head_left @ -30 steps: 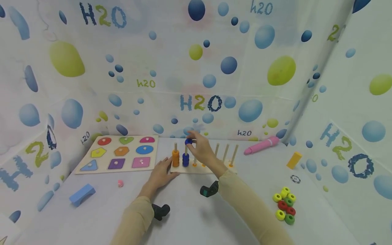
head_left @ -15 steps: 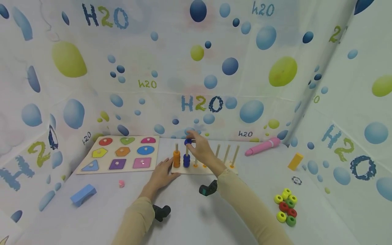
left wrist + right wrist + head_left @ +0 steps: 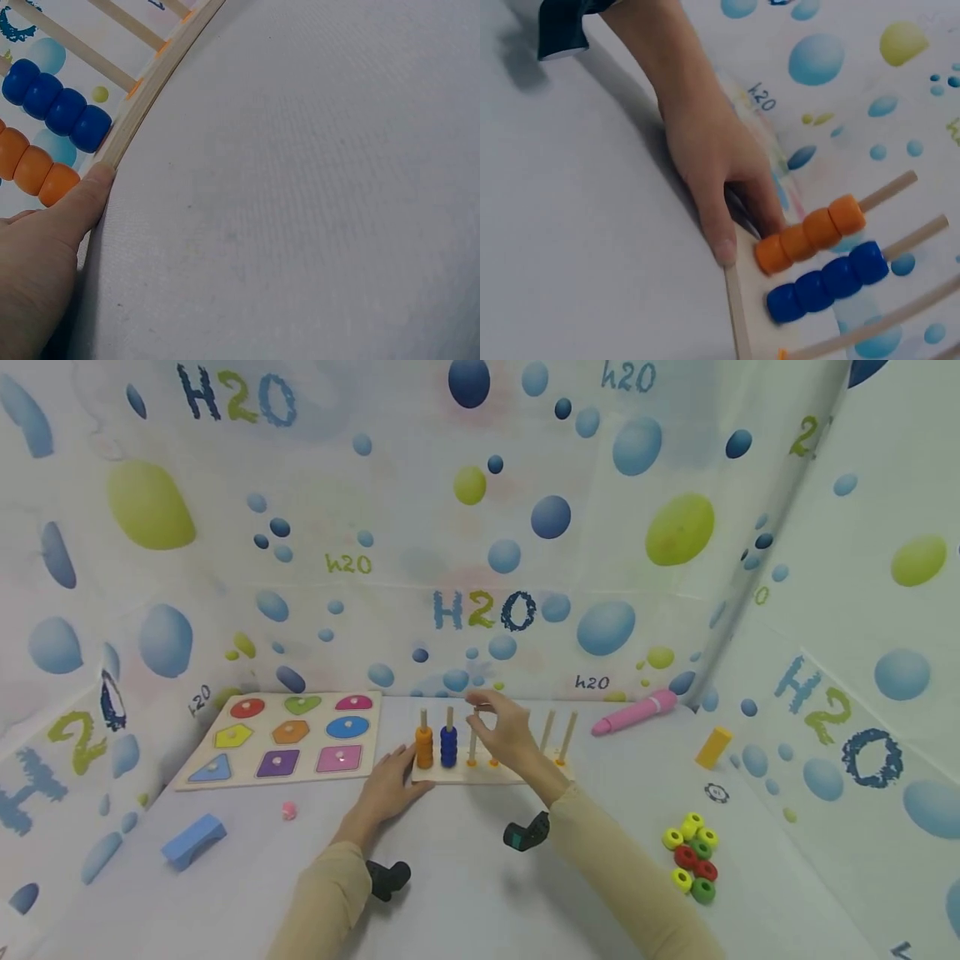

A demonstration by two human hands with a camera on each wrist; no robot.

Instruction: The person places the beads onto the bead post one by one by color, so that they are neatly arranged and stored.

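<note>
"The room?"
"From my feed, a white tabletop [image 3: 450, 914] and bubble-printed cloth walls [image 3: 408, 497]."
"And the holders?"
"Near the back, the pegboard [image 3: 457, 777] carries four orange rings [image 3: 424, 749] and four blue rings [image 3: 448, 748]; left of it, the puzzle board [image 3: 307, 765] has nine shapes [image 3: 290, 732]."
"Grip?"
"I see the left hand [image 3: 386, 788] resting on the pegboard's left end, the right hand [image 3: 506, 729] with thumb and fingers parted near the third peg [image 3: 472, 745]"
</note>
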